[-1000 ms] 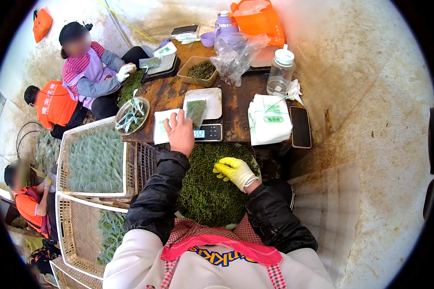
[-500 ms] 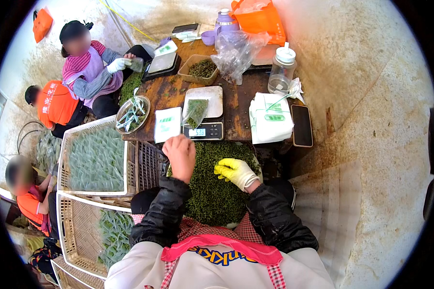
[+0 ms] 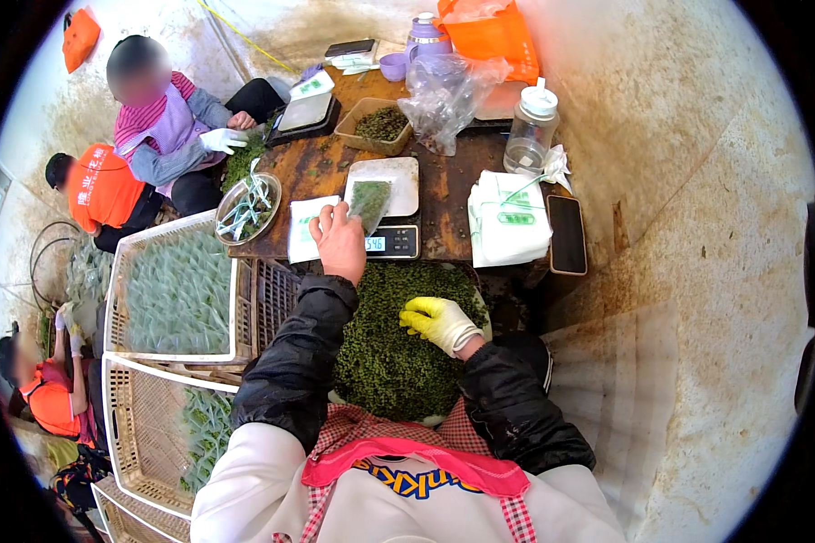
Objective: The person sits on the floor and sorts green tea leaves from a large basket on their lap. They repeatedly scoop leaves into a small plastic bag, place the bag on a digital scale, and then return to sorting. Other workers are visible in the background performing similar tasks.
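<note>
Clear plastic bag of green berries [image 3: 369, 203] lies on the digital scale [image 3: 403, 178], on the wooden table [image 3: 445, 208]. The bare left hand [image 3: 340, 242] is at the bag's left edge, fingers bent; I cannot tell whether they pinch it. Over the berry heap [image 3: 398, 366], the right hand [image 3: 439, 324] (gloved, white with yellow fingers) curls inward; whether it holds anything, I cannot tell.

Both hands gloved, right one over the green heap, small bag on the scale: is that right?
Not both: the head view shows the left hand bare. The right hand is gloved, over the green heap; the small bag lies on the scale.
</note>
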Tool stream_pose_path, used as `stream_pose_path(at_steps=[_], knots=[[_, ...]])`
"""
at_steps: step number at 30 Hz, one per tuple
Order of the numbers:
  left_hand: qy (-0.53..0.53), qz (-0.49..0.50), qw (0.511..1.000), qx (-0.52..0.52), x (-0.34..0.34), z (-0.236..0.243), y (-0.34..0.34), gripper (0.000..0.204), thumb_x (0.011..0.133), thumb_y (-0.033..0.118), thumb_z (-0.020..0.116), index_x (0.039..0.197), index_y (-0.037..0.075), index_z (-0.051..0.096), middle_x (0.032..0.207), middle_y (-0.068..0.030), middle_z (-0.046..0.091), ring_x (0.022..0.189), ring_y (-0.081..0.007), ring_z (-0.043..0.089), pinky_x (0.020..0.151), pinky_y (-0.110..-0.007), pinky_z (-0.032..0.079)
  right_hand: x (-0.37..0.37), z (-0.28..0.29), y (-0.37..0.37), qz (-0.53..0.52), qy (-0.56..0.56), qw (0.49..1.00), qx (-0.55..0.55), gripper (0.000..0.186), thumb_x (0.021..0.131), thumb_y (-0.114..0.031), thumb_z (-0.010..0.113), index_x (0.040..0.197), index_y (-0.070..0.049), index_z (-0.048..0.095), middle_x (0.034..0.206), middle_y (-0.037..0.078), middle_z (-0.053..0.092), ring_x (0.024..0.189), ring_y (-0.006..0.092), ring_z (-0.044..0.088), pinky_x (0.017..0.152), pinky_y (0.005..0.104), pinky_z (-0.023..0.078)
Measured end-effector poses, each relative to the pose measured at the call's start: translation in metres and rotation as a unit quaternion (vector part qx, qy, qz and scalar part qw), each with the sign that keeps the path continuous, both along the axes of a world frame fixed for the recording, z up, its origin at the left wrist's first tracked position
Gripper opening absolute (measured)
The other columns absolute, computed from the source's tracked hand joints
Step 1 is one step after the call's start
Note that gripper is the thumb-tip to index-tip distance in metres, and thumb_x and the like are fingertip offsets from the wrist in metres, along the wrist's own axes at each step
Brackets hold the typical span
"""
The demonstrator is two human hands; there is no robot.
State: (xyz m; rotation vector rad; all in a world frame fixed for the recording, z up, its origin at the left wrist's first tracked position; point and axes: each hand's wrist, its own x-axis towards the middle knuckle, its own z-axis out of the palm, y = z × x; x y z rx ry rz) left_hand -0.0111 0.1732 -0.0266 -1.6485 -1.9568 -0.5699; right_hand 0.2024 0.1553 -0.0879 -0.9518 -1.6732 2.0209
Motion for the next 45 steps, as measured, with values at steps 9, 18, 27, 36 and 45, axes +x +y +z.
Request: stream_pose_path(at_steps=[9, 18, 27, 36, 45], knots=[[-0.058, -0.019, 0.996, 0.07, 0.003, 0.0, -0.016, 0.006, 0.077, 0.01, 0.065, 0.081, 0.008, 0.062, 0.102, -0.0043, 0.056, 0.102, -0.0284, 0.049, 0.091, -0.043, 0.033, 0.0, 0.0, -0.002, -0.007, 0.01, 1.0, 0.021, 0.021, 0.09, -0.016, 0.066, 0.103, 0.0, 0.067, 0.087, 0.007, 0.07, 0.075, 0.013, 0.064, 0.067, 0.0264, 0.051], [-0.322, -0.053, 0.939, 0.113, -0.009, -0.008, -0.021, 0.009, 0.087, 0.005, 0.063, 0.096, 0.005, 0.062, 0.089, -0.0067, 0.057, 0.083, -0.0242, 0.055, 0.075, -0.037, 0.043, 0.001, 0.008, 0.001, 0.019, -0.02, 0.999, 0.031, 0.019, 0.092, -0.014, 0.063, 0.104, 0.001, 0.066, 0.092, 0.006, 0.07, 0.079, 0.0119, 0.064, 0.072, 0.0242, 0.052], [-0.736, -0.167, 0.633, 0.172, 0.003, -0.009, -0.025, 0.002, 0.094, 0.004, 0.057, 0.094, 0.002, 0.058, 0.085, -0.0034, 0.061, 0.075, -0.0147, 0.062, 0.069, -0.028, 0.051, -0.002, 0.006, 0.0, 0.03, -0.024, 0.998, 0.042, 0.021, 0.09, -0.012, 0.066, 0.106, 0.001, 0.066, 0.094, 0.006, 0.07, 0.082, 0.012, 0.064, 0.075, 0.0246, 0.052], [-0.839, -0.246, 0.478, 0.09, 0.045, -0.009, -0.071, 0.003, 0.094, 0.006, 0.058, 0.091, 0.004, 0.058, 0.092, -0.006, 0.061, 0.077, -0.0185, 0.061, 0.072, -0.032, 0.052, -0.009, 0.001, 0.001, -0.12, 0.132, 0.976, 0.125, 0.049, 0.088, -0.013, 0.068, 0.131, 0.002, 0.049, 0.115, 0.011, 0.062, 0.092, 0.0156, 0.063, 0.079, 0.0274, 0.051], [-0.82, -0.148, 0.553, -0.021, 0.061, -0.027, -0.117, 0.014, 0.085, -0.005, 0.064, 0.098, 0.0, 0.062, 0.087, -0.0043, 0.064, 0.074, -0.0139, 0.062, 0.07, -0.027, 0.051, 0.0, 0.008, -0.004, 0.008, 0.011, 0.986, 0.168, 0.021, 0.088, -0.01, 0.066, 0.106, 0.001, 0.064, 0.089, 0.01, 0.068, 0.073, 0.0148, 0.065, 0.062, 0.0281, 0.052]])
